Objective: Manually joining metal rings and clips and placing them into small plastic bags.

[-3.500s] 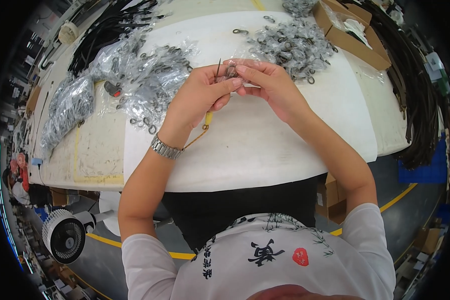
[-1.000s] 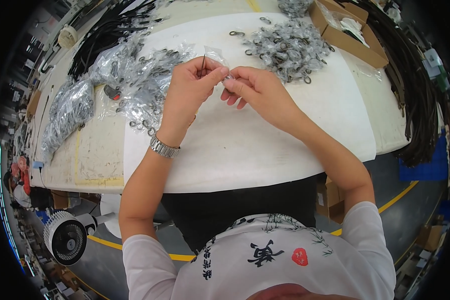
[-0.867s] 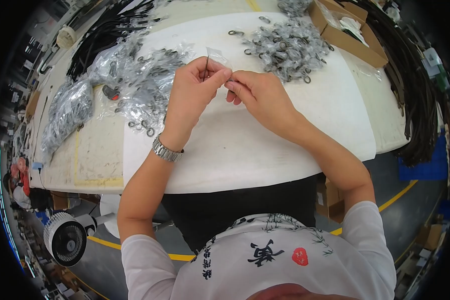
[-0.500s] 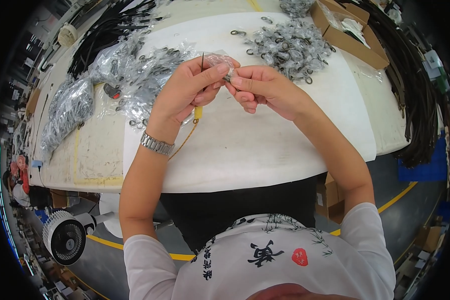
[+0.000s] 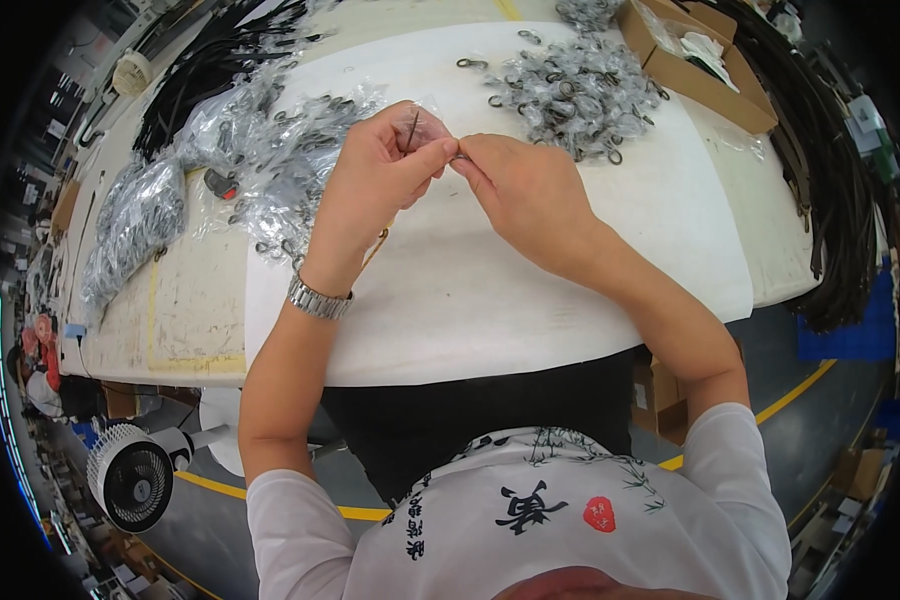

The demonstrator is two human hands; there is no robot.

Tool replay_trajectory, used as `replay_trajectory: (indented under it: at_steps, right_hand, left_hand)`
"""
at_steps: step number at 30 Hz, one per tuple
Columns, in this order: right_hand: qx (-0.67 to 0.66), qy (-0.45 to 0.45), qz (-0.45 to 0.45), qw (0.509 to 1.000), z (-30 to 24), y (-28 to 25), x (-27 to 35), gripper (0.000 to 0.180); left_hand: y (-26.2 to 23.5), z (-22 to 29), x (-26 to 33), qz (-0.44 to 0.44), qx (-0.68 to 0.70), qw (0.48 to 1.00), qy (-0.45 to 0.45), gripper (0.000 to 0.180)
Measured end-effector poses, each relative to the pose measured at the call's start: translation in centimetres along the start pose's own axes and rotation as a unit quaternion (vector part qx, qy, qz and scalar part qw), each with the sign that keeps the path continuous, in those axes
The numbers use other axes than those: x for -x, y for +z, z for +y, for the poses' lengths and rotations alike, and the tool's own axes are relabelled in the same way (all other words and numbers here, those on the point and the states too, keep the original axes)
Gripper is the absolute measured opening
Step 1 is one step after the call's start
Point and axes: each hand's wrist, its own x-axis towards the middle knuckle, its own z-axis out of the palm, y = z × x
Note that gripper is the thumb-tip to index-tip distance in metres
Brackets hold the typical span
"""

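Above the white sheet (image 5: 490, 300), both my hands meet fingertip to fingertip. My left hand (image 5: 385, 165) is closed around a thin pointed tool (image 5: 413, 125), its dark tip sticking up and a yellow cord (image 5: 375, 248) hanging below the palm. Thin clear plastic wrap (image 5: 427, 124) shows behind its fingers. My right hand (image 5: 530, 195), back turned up, pinches a small metal piece (image 5: 459, 157) against the left fingertips; most of it is hidden. Left of my hands lie plastic-wrapped metal hooks (image 5: 290, 180); a second pile of wrapped hooks (image 5: 580, 95) sits beyond my right hand.
A large clear bag (image 5: 135, 230) of metal parts and a red-and-black tool (image 5: 220, 184) lie on the left. Black straps (image 5: 185, 85) spread at the far left. An open cardboard box (image 5: 715, 85) stands far right, beside dark hanging straps (image 5: 850, 250).
My right hand has rolled over, its back now up and its fingers pointing left. My left hand has turned inward, hiding the tool's yellow handle. The small metal piece is now mostly covered.
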Motion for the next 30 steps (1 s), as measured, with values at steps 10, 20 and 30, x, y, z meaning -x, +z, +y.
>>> replay_trajectory:
  at_steps: [10, 20, 30]
  right_hand:
    - [-0.579, 0.281, -0.212, 0.735, 1.1, -2.2, -1.7, 0.025]
    - [-0.783, 0.31, -0.293, 0.453, 2.2, -1.8, -1.7, 0.021]
    - [-0.883, 0.248, -0.27, 0.294, 1.4, -0.2, -0.4, 0.02]
  left_hand:
    - [-1.7, -0.4, -0.7, 0.055, 0.199, 0.978, -0.036, 0.025]
    - [-3.5, 2.0, -0.2, -0.173, -0.091, 0.979, 0.05, 0.038]
    - [-3.0, 2.2, 0.3, -0.214, -0.074, 0.972, 0.057, 0.033]
